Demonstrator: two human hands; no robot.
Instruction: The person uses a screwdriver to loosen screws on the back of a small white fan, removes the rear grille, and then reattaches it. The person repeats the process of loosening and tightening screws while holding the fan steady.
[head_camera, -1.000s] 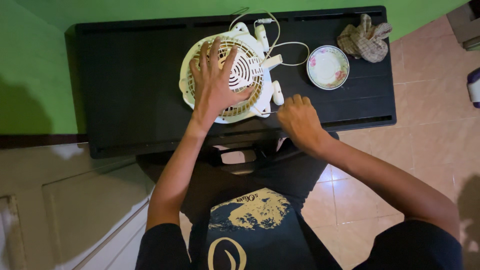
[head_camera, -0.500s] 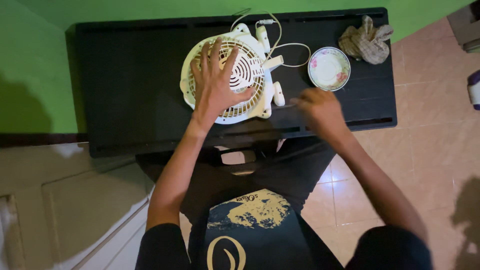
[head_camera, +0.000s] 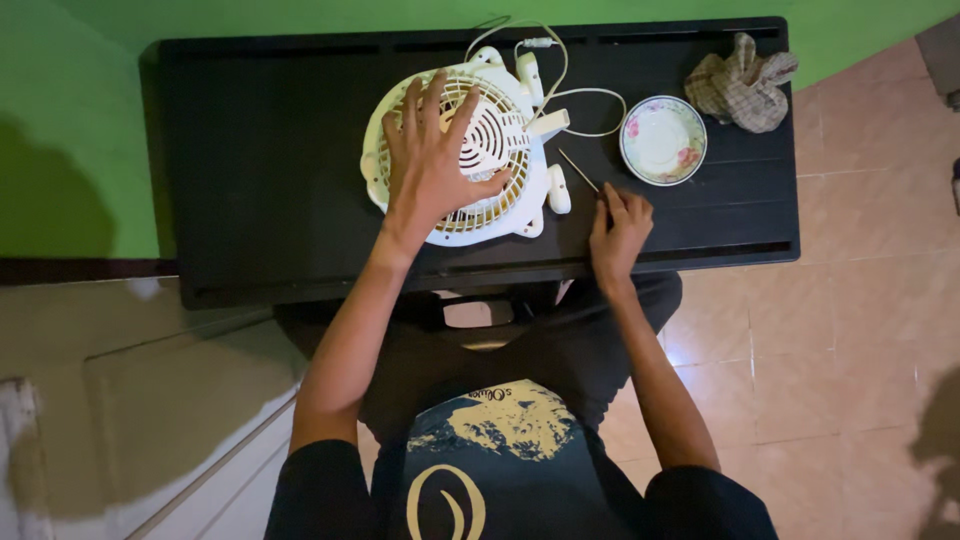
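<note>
A small white fan lies flat, grille up, on a black table in the upper centre of the frame. The person's left hand rests palm down on the grille, fingers spread wide across the ribs, thumb toward the right rim; it is open and pressing flat, not grasping anything.

The right hand sits on the table's near edge, just right of the fan, fingers extended toward the top of the frame. A thin tool with a slender shaft lies diagonally on the table just above the fingertips, its lower end at or touching the index finger. Whether the fingers pinch it cannot be told; the hand appears loose and mostly open.

The fan's white cord loops from the housing toward the upper edge of the table and back to the right of the fan.

Right of the tool stands a white saucer with a floral rim, well apart from the fan. A crumpled checked cloth lies at the table's upper right corner. Behind the table is a green wall; a tiled floor fills the lower right.
</note>
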